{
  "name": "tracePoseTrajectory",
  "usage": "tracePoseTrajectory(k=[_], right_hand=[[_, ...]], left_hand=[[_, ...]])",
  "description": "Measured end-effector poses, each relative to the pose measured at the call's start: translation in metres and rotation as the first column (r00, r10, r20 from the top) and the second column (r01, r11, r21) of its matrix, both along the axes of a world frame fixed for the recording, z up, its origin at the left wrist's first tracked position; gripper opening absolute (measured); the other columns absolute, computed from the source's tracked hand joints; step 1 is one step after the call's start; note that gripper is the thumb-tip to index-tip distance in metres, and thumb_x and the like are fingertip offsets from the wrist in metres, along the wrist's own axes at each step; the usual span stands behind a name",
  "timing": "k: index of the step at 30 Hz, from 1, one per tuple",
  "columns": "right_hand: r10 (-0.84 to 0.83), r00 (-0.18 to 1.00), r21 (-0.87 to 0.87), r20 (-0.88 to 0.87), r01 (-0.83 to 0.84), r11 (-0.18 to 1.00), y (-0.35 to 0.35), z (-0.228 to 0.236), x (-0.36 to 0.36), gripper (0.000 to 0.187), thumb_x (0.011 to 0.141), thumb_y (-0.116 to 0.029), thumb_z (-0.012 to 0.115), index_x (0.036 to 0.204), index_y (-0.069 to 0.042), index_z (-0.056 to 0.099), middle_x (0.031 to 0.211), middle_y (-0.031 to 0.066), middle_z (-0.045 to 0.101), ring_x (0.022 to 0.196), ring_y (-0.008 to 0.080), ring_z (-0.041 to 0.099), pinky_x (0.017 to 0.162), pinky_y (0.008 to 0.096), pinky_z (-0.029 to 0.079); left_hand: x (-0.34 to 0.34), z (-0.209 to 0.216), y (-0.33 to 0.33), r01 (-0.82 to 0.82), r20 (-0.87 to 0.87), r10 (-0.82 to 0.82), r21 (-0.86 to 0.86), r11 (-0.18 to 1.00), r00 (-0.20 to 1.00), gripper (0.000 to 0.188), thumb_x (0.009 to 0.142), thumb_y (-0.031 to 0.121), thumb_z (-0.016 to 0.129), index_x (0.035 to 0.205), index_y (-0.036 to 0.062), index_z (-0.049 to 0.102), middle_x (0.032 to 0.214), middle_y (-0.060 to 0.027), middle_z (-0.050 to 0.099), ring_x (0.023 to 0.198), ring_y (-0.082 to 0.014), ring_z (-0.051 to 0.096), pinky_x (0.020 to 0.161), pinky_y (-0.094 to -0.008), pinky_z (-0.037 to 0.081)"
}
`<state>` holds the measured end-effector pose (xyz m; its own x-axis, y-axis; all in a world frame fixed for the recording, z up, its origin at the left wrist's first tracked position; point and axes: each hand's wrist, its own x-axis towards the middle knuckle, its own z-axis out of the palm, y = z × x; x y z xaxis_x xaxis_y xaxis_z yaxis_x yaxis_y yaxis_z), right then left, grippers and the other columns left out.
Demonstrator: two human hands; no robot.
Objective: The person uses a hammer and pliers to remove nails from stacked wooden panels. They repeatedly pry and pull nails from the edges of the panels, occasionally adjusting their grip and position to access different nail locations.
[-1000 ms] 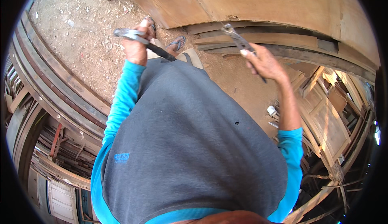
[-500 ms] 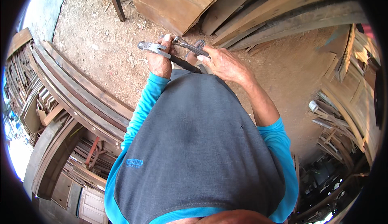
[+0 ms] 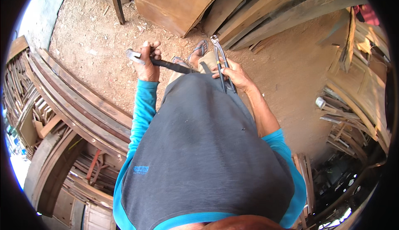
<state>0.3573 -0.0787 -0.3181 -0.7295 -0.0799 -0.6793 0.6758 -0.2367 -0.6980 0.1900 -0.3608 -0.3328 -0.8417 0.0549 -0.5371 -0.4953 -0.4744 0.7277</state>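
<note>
My left hand [image 3: 146,68] is wrapped around a claw hammer [image 3: 173,66] close to its metal head, and the black handle runs right across the front of my shirt hem. To the right, my right hand [image 3: 238,75] grips a pair of pincers [image 3: 217,51] by the dark handles. Their metal jaws point away from me, and the handle ends lie beside my shirt. The two tools are apart. Some fingers of my right hand are hidden behind the pincers.
My sandalled feet [image 3: 198,50] stand on a dirt floor [image 3: 286,89] strewn with wood chips. Ahead is a large wooden panel [image 3: 166,8] beside long stacked planks [image 3: 266,16]. Timber beams [image 3: 83,89] line the left, and scrap wood [image 3: 347,116] is piled at the right.
The pincers have swung from pointing left toward my left hand to pointing away from me. My left hand has moved left with the hammer, so the hands are farther apart.
</note>
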Motion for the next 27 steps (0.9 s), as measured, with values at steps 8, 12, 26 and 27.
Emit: tracePoseTrajectory(k=[8, 12, 26, 27], right_hand=[[-0.108, 0.992, 0.114, -0.062, 0.114, 0.987, 0.016, -0.024, -0.055, 0.055, 0.104, -0.021, 0.040, 0.156, -0.005, 0.027, 0.118, 0.0180, 0.069, 0.097, 0.0223, 0.072, 0.070, 0.0271, 0.057], [-0.126, 0.981, 0.184, -0.151, 0.153, 0.971, 0.033, -0.056, -0.090, 0.054, 0.103, -0.015, 0.046, 0.154, -0.008, 0.032, 0.117, 0.0170, 0.067, 0.099, 0.0223, 0.071, 0.070, 0.0285, 0.060], [0.231, 0.933, 0.692, -0.277, 0.027, 0.721, 0.092, -0.120, -0.122, 0.049, 0.097, -0.013, 0.052, 0.146, -0.009, 0.048, 0.109, 0.0114, 0.067, 0.094, 0.0202, 0.067, 0.084, 0.0349, 0.054], [0.259, 0.918, 0.707, -0.301, 0.033, 0.707, 0.097, -0.122, -0.123, 0.049, 0.097, -0.013, 0.052, 0.145, -0.008, 0.048, 0.108, 0.0124, 0.066, 0.093, 0.0214, 0.066, 0.086, 0.0355, 0.053]], left_hand=[[0.041, 0.009, -0.069, -0.111, -0.043, 0.113, 0.043, 0.993, 0.993, 0.023, 0.093, 0.023, 0.072, 0.105, 0.0050, 0.062, 0.104, -0.0152, 0.070, 0.071, -0.0108, 0.061, 0.058, -0.0218, 0.050], [0.056, 0.027, -0.095, -0.221, -0.043, 0.221, -0.004, 0.975, 0.974, 0.023, 0.092, 0.022, 0.072, 0.105, 0.0059, 0.062, 0.104, -0.0131, 0.069, 0.072, -0.0109, 0.058, 0.060, -0.0233, 0.049], [0.094, 0.032, -0.119, -0.328, 0.038, 0.335, -0.135, 0.935, 0.941, 0.019, 0.096, 0.024, 0.067, 0.100, 0.0079, 0.058, 0.092, -0.0062, 0.064, 0.069, -0.0098, 0.055, 0.061, -0.0233, 0.045], [0.094, 0.031, -0.116, -0.328, 0.034, 0.335, -0.138, 0.935, 0.942, 0.019, 0.096, 0.024, 0.067, 0.100, 0.0079, 0.058, 0.092, -0.0060, 0.064, 0.069, -0.0097, 0.056, 0.061, -0.0236, 0.045]])
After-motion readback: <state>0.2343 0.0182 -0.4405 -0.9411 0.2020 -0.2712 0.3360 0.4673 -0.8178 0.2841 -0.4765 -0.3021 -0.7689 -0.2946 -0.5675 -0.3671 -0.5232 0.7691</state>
